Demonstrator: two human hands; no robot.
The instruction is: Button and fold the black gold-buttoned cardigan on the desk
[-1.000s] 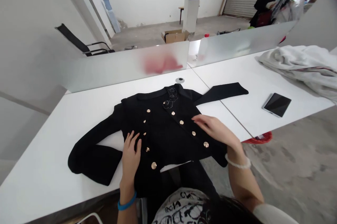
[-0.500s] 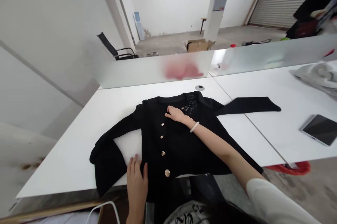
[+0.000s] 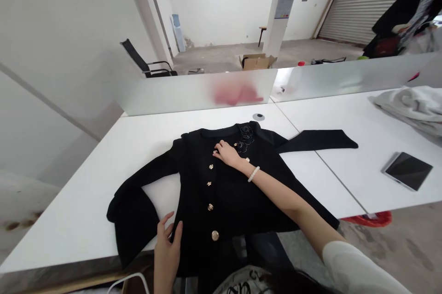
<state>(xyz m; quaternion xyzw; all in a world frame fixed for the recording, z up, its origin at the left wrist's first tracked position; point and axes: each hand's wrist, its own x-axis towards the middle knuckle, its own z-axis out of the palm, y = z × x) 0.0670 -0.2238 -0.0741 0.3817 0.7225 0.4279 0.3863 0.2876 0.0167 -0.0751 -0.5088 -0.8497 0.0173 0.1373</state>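
A black jacket [image 3: 228, 193] lies spread flat on the white table [image 3: 86, 211], front side up, with gold buttons [image 3: 215, 235] in a row down its middle. Its bottom edge hangs a little over the near table edge, so that part is hard to see.

The left hand [image 3: 167, 250] lies flat on the jacket at about 7 o'clock from its middle, near the hem. Its fingers are straight and a bit apart, holding nothing. The wrist is cut off at the bottom of the view.

The right hand [image 3: 229, 154] rests palm down up by the collar, at about 12 o'clock, just beside a stitched flower [image 3: 246, 135]. Its fingers look loosely together, with the tips pressed on the cloth (whether they pinch a button there is too small to tell). A bead bracelet [image 3: 253, 174] sits on that wrist.

One sleeve [image 3: 319, 140] reaches out to 2 o'clock across the seam between two tables. The other sleeve [image 3: 134, 206] bends down to 8 o'clock.

A dark tablet [image 3: 408, 170] lies well apart at 3 o'clock. A pale heap of cloth [image 3: 410, 107] is cut off at the right edge. Behind the frosted screen [image 3: 193, 94], something pink is only a blur. Another person [image 3: 402, 18] stands far off at 2 o'clock, partly out of view.
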